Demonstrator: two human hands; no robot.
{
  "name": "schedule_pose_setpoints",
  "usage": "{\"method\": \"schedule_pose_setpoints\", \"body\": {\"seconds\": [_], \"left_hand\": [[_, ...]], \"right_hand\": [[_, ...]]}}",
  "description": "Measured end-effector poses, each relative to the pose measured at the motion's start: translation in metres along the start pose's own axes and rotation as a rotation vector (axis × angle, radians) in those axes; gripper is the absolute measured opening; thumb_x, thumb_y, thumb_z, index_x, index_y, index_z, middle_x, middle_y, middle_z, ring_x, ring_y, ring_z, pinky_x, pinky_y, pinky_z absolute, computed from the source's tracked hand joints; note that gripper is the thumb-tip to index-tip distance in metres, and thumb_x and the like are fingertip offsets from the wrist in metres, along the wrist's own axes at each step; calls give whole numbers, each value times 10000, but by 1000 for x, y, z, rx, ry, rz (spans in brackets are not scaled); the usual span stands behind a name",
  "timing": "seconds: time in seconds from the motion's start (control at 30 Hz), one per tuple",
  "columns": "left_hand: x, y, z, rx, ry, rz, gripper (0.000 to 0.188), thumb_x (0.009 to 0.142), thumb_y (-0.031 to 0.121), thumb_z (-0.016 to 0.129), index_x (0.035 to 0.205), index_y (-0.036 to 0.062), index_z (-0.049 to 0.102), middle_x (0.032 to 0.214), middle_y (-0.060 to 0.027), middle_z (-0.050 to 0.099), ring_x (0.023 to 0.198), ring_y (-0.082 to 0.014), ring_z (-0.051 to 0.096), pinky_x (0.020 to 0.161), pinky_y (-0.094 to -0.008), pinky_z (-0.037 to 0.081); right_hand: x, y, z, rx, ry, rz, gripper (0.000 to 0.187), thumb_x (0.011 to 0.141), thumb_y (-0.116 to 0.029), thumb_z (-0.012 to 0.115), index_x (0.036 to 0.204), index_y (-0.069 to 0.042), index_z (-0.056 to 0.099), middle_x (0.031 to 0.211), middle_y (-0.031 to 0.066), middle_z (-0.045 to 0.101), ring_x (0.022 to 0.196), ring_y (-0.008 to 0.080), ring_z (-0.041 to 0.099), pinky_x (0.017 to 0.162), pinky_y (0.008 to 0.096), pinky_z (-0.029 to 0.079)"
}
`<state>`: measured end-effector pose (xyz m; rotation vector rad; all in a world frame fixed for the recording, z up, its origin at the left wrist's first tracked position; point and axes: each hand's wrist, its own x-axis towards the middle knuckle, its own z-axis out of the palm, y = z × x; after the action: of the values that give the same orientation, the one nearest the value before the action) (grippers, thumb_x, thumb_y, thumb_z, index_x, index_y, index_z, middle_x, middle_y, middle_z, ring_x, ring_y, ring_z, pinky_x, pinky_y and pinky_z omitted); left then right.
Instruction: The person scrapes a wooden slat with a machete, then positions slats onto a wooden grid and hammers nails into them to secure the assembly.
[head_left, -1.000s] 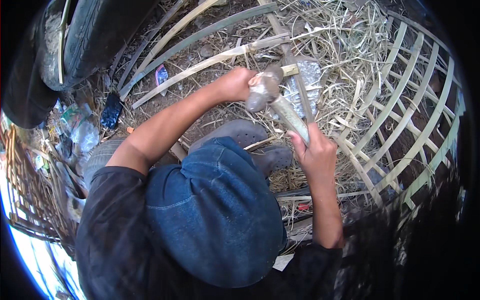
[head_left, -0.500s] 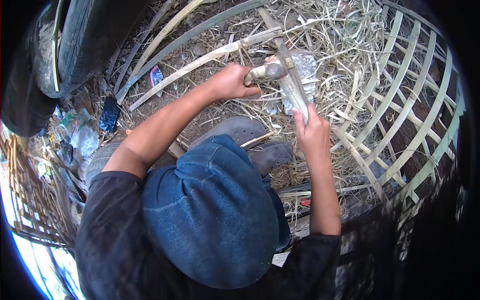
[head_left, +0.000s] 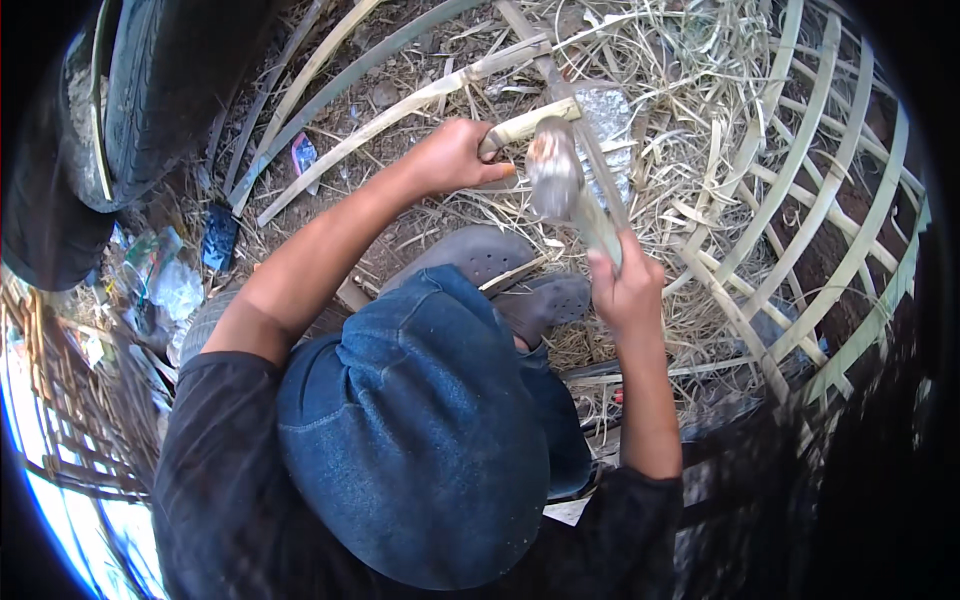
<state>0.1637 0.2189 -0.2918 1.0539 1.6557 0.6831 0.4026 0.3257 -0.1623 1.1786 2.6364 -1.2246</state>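
My left hand (head_left: 462, 160) is closed around one end of a short, pale piece of wood or bamboo (head_left: 532, 122), which points to the right. In my right hand (head_left: 627, 283) is a hammer (head_left: 555, 172), gripped by its pale greenish handle; its head is smeared by motion. The head is just below the pale piece, and I cannot tell whether they touch. A long dark slat (head_left: 598, 165) runs under the pale piece and down toward my right hand. Behind the slat lies a flat whitish stone (head_left: 606, 118), partly hidden.
Woven bamboo lattice (head_left: 815, 215) curves along the right side. Shavings (head_left: 690, 110) cover the ground, and long strips (head_left: 420, 98) lie at upper left. Tyres (head_left: 150, 90) stand far left, above plastic litter (head_left: 170, 280). My shoes (head_left: 485, 258) are below my hands.
The hammer head has swung down and toward me, off the pale piece, uncovering its right end. My right hand has shifted slightly nearer; my left hand stays almost in place.
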Motion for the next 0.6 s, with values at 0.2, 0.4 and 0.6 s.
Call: {"method": "schedule_pose_setpoints", "body": {"seconds": [0.2,0.4,0.6], "left_hand": [[-3,0,2,-17,16,37,383,697,294,772,840,-33,633,680,-196,634,625,-312,647,619,-405,503],[0,14,-5,25,-58,-187,349,723,276,777,824,-26,636,658,-148,632,589,-220,627,599,-365,499],[1,3,1,115,-49,-28,335,700,250,769,832,-27,636,679,-173,632,578,-183,599,602,-357,495]], "right_hand": [[10,4,-2,-36,-43,18,349,884,-302,612,932,42,575,603,210,582,588,371,637,510,415,475],[30,25,12,-88,-20,36,383,851,-391,649,862,-17,566,662,192,621,592,366,636,509,426,492],[8,15,7,62,66,-173,377,844,-382,658,840,-20,555,652,199,607,589,375,628,506,438,493]]}}
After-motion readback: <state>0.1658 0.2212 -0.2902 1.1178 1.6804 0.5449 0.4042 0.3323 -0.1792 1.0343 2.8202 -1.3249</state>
